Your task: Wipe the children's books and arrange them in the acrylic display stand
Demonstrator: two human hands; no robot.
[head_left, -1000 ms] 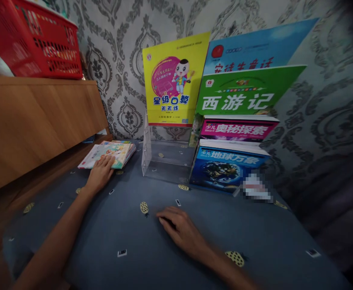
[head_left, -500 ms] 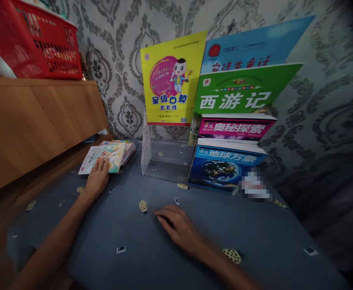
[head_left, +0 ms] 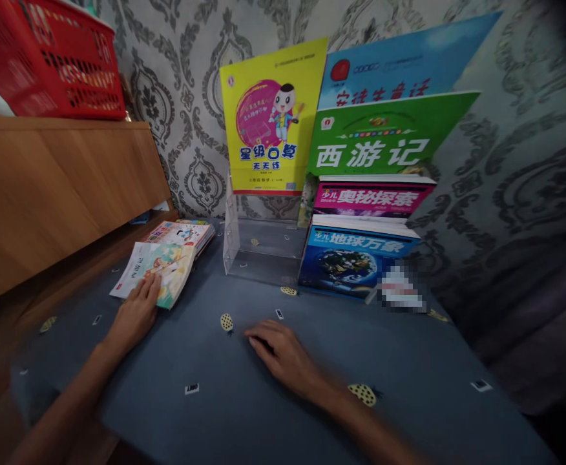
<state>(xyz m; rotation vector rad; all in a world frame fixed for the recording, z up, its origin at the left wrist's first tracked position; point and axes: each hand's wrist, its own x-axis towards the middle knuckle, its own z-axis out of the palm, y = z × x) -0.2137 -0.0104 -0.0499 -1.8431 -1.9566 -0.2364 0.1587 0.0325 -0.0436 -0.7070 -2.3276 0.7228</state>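
My left hand [head_left: 138, 309] lies over the near edge of a thin picture book [head_left: 171, 268] with a pale, green and yellow cover. Its fingers press on the cover; the thumb is hidden. The book overhangs the near side of a small pile, whose upper book [head_left: 193, 234] has a red and white cover. My right hand [head_left: 283, 352] rests on the grey-blue tablecloth [head_left: 244, 400], fingers curled together, with nothing visible in them. Beyond it stands a clear tiered book rack [head_left: 263, 258]. A yellow workbook [head_left: 273, 123] stands upright in its left back tier.
On the rack's right side stand a light blue book [head_left: 399, 64], a green book [head_left: 394, 135], magenta books [head_left: 373, 197] and dark blue books [head_left: 358, 258]. A blurred-out item [head_left: 403, 287] lies beside them. A red basket [head_left: 70, 71] sits on the wooden cabinet [head_left: 60, 194] at left.
My left hand has drawn the picture book toward me and slightly left, uncovering the red and white book beneath. My right hand has stayed nearly still. The view has shifted slightly.
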